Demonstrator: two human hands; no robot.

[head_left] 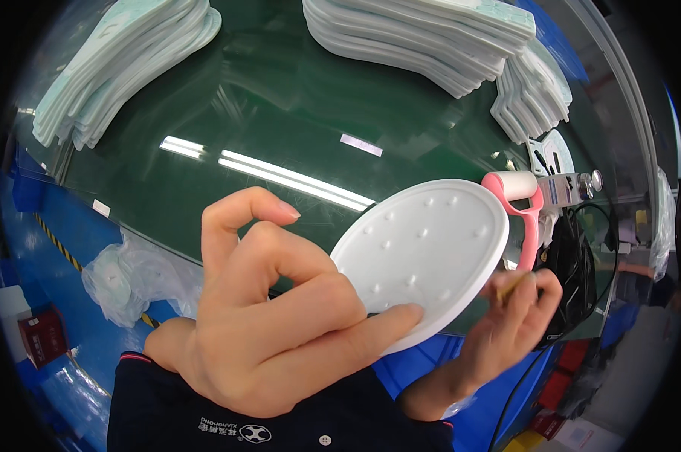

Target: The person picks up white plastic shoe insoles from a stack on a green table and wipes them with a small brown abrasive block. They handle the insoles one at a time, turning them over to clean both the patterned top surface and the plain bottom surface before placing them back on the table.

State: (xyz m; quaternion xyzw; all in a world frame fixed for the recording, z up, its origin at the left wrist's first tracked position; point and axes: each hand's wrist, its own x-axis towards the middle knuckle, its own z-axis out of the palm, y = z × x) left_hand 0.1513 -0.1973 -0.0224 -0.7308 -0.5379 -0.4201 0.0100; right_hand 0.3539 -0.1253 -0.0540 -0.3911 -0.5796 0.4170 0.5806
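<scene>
A blue floor (pixel 90 232) crossed by black-and-yellow striped tape (pixel 57 242) lies left of a glossy dark-green tabletop (pixel 280 105), which mirrors white ceiling lights. Along the far side stand three stacks of pale, curved, panel-like pieces: a wide one (pixel 419 41) at centre, a tall one (pixel 133 64) at left, and a smaller one (pixel 532 94) at right. A crumpled clear plastic bag (pixel 118 279) sits beyond the near-left edge, and a shiny black bag (pixel 574 282) crowds the right side.

The person's left hand (pixel 295 316) grips the white, rimmed, knobbed disc (pixel 416 248) at its near-left rim, fingers bent firmly around it, covering that part. The disc is tilted above the table and, in this view, overlaps a pink-handled white roller (pixel 532 226), with a silver-capped container (pixel 559 192) just beside.

The blurred right hand (pixel 517 309), near the roller's handle, pinches a small yellowish-brown piece (pixel 512 288) between its fingertips.
</scene>
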